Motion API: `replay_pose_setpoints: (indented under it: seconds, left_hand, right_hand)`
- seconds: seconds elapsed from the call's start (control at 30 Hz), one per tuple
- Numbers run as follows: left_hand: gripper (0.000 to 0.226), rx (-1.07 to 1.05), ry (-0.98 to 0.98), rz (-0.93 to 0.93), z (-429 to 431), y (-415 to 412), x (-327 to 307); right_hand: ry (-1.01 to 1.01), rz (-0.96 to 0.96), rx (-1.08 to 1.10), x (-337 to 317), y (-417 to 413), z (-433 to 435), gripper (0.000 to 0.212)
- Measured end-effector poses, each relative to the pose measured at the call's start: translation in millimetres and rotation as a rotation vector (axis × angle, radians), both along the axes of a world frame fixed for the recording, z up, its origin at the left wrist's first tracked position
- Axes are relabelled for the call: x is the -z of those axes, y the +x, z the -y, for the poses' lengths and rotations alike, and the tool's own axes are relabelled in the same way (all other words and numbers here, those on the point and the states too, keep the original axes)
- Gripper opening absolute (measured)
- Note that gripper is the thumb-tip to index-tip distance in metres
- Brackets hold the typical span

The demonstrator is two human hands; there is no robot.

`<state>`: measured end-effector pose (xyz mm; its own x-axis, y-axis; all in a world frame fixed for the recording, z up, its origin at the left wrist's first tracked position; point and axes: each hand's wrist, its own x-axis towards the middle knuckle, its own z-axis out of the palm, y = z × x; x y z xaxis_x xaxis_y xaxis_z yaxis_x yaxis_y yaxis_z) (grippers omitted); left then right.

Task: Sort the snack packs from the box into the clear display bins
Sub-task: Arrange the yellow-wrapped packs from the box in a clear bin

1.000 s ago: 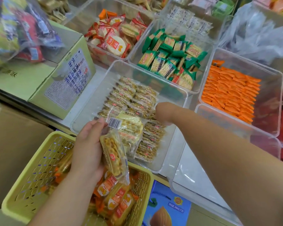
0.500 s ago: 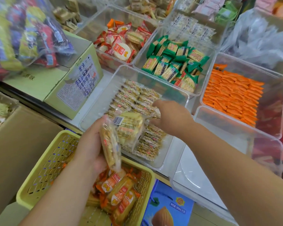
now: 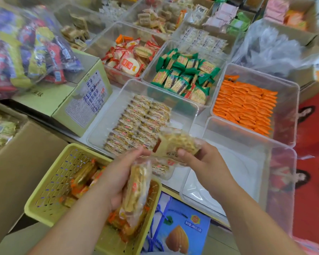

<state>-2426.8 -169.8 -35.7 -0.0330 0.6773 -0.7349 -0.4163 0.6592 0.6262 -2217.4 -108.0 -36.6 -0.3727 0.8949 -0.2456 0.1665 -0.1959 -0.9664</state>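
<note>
Now | left hand (image 3: 116,175) grips stacked clear-wrapped biscuit packs (image 3: 136,190) | right hand (image 3: 203,162) pinches single pack (image 3: 179,142) | risk: loose stack slips into yellow plastic basket (image 3: 46,188)

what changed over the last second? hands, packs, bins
The right hand pulled back out of the clear bin toward the left hand and now pinches a snack pack there. The left hand still holds a second pack over the yellow basket. Bin contents look unchanged.

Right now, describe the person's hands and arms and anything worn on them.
No gloves, rings, watch or bracelet show on the left hand or right hand. The left forearm and right forearm are uncovered to the picture's edge; no sleeve is in view.
</note>
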Motion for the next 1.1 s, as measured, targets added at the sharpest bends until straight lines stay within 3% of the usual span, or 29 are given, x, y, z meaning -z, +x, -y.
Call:
replay_pose_setpoints:
  seconds: [0.1,0.2,0.37,0.43,0.5,0.57,0.63,0.7,0.87,1.0,1.1]
  left_hand:
    - [0.04,0.052,0.089,-0.02,9,5,2]
    - [0.029,0.154,0.13,-0.016,10,11,2]
    - [0.023,0.092,0.079,-0.074,11,18,4]
    - [0.019,0.038,0.062,-0.092,10,17,4]
    - [0.016,-0.016,0.052,-0.124,9,15,5]
    - [0.016,-0.043,0.053,-0.158,5,14,5]
    - [0.016,-0.029,0.067,-0.171,1,14,6]
    - [0.02,0.027,0.088,-0.152,-3,15,6]
    - [0.02,0.071,0.145,-0.174,-18,11,6]
    - [0.031,-0.202,0.094,-0.191,-36,-11,19]
    - [0.034,-0.423,0.017,-0.041,-49,-26,30]
  right_hand:
    - [-0.14,0.008,0.089,2,1,13,0.016]
    - [-0.233,-0.038,0.097,-1,-2,22,0.018]
    - [-0.274,-0.046,0.077,-3,-3,28,0.027]
    - [-0.122,0.087,0.109,0,0,29,0.045]
    - [0.198,0.315,0.034,1,7,30,0.065]
    - [0.517,0.519,-0.182,2,11,30,0.078]
    - [0.676,0.673,-0.389,5,7,29,0.083]
    - [0.695,0.772,-0.448,7,-4,28,0.081]
    - [0.837,0.813,-0.304,13,-23,2,0.058]
    - [0.884,0.884,-0.256,8,-24,-51,0.037]
    - [0.953,1.083,-0.332,7,-26,-99,0.03]
